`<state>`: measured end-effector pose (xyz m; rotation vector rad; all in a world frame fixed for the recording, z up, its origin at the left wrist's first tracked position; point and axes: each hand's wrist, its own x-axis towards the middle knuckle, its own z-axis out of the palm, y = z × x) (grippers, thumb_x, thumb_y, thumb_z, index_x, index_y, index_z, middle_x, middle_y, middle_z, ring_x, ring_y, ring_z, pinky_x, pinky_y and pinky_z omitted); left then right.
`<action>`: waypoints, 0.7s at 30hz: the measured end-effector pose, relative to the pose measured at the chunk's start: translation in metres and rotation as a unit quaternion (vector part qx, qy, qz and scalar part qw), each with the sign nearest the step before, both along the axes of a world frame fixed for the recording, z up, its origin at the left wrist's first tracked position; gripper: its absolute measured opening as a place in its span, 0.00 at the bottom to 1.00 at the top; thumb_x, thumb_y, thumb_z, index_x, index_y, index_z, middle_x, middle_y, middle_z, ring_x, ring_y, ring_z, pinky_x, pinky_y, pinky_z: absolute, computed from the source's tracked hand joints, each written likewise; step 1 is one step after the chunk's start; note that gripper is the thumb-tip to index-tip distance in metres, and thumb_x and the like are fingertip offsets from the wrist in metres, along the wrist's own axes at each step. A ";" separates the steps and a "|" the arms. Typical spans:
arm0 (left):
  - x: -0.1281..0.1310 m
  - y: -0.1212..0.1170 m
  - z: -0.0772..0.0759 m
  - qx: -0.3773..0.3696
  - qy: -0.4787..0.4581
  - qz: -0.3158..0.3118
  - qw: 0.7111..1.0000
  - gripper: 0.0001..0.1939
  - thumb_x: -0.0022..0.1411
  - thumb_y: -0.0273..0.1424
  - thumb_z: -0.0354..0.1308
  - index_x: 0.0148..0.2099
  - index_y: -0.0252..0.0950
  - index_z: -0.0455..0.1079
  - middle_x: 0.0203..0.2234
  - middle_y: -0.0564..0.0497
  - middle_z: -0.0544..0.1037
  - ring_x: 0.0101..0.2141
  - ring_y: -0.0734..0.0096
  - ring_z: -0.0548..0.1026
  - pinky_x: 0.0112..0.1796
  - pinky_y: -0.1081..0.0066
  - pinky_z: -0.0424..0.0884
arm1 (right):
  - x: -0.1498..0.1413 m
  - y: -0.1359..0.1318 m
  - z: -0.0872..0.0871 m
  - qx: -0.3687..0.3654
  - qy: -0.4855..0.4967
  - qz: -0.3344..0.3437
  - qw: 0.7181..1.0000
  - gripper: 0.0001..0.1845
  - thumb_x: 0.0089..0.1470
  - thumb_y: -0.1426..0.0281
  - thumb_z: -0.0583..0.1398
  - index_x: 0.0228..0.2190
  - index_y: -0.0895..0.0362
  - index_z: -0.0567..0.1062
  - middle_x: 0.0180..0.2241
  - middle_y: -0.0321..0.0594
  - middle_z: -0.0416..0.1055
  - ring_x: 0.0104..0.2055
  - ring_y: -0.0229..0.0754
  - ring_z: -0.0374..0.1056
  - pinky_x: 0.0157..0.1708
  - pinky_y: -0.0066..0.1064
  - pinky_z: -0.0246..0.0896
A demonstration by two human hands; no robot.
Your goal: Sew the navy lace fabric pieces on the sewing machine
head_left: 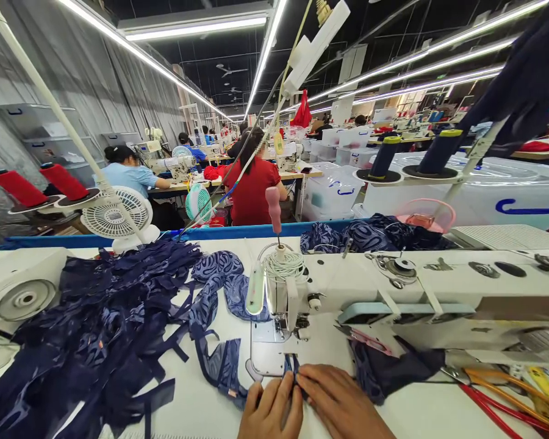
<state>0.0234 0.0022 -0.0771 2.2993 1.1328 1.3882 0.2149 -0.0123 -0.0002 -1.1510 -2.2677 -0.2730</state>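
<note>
My left hand (274, 407), with fingers bent and pressed together, holds a narrow navy fabric piece (291, 362) just in front of the sewing machine's plate. Against the other side of that piece lie the fingertips of my right hand (341, 399), also closed on it; most of the fabric is hidden beneath my hands. The sewing machine (283, 292) stands directly beyond, its needle area behind the fabric's far end. Left of my hands, a navy patterned bra (213, 299) trails across the white table (178, 421). Another dark fabric piece (393, 366) rests right of my right hand.
A large heap of navy fabric pieces (119, 323) covers the left side. Orange-handled scissors (498, 378) and a red-handled tool (480, 405) lie at right. More patterned bra cups (361, 235) are piled behind the machine. Two people sit ahead at other machines.
</note>
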 end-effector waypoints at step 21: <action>-0.029 0.039 0.046 0.259 0.268 -0.044 0.927 0.29 0.73 0.49 0.38 0.45 0.36 0.77 0.45 0.49 0.80 0.46 0.63 0.71 0.62 0.58 0.44 | -0.008 0.005 -0.012 0.028 -0.035 -0.028 0.999 0.19 0.61 0.78 0.50 0.48 0.56 0.75 0.50 0.37 0.76 0.52 0.41 0.67 0.57 0.36 0.51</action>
